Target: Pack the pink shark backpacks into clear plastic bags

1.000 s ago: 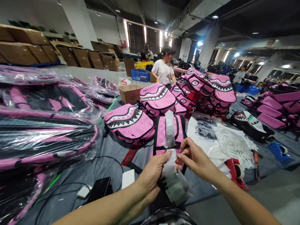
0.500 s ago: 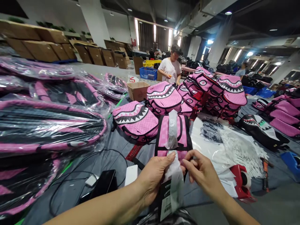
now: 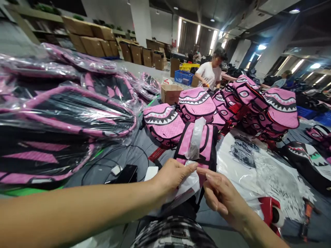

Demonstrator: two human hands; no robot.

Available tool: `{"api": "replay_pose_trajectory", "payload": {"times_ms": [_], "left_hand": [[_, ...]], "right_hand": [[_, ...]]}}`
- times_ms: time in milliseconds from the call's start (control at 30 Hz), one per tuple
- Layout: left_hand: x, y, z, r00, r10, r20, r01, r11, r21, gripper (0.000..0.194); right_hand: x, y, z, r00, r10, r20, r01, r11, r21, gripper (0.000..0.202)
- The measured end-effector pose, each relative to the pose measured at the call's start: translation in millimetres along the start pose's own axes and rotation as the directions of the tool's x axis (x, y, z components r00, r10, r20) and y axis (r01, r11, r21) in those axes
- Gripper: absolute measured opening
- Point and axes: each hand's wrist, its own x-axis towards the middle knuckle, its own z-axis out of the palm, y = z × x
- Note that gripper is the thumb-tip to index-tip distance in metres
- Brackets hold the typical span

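A pink and black backpack (image 3: 181,148) lies in front of me, with a whitish plastic wrap (image 3: 198,137) along its handle. My left hand (image 3: 172,177) pinches more of this translucent wrap between thumb and fingers, at the backpack's near end. Beside it, my right hand (image 3: 222,193) has curled fingers, its index fingertip close to the left thumb; whatever its fingertips may grip is too small to tell. The wrap hangs below the left hand toward the checkered cloth on my lap.
Plastic-wrapped pink bags (image 3: 77,113) are piled at left. Shark-mouth bags (image 3: 198,103) stand ahead, a person (image 3: 210,74) behind them. A red tape dispenser (image 3: 269,212), plastic bags (image 3: 243,162) and a hammer (image 3: 307,217) lie at right; a black phone (image 3: 128,174) lies at left.
The view has turned left, so things appear further right. My right fingertips have come nearer the left thumb. The black tag with a barcode label under my left hand is out of sight.
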Motion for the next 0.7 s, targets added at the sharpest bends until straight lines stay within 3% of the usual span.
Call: {"api": "replay_pose_trajectory", "payload": {"times_ms": [167,300,533,700], "left_hand": [[-3.2,8.1,-1.7,0.998,-0.026,0.050,0.022,0.997,0.071,0.063],[-8.0,3.7,-1.9,0.994,0.034,0.105,-0.029,0.999,-0.046,0.055],[-11.1,1.7,-3.3,1.000,0.016,-0.005,-0.016,0.997,-0.071,0.057],[-11.0,0.9,3.0,1.000,-0.004,0.012,0.006,0.986,-0.169,0.056]], "right_hand": [[5.9,-8.3,-5.6,0.999,-0.032,0.003,0.031,0.998,0.049,0.042],[7.3,-10.6,-4.8,0.999,-0.022,0.048,0.014,0.988,0.157,0.034],[10.7,-16.1,-2.7,0.993,0.025,0.112,-0.044,0.984,0.173,0.030],[18.0,-9.7,-11.6,0.973,0.029,0.227,-0.076,0.977,0.197,0.034]]}}
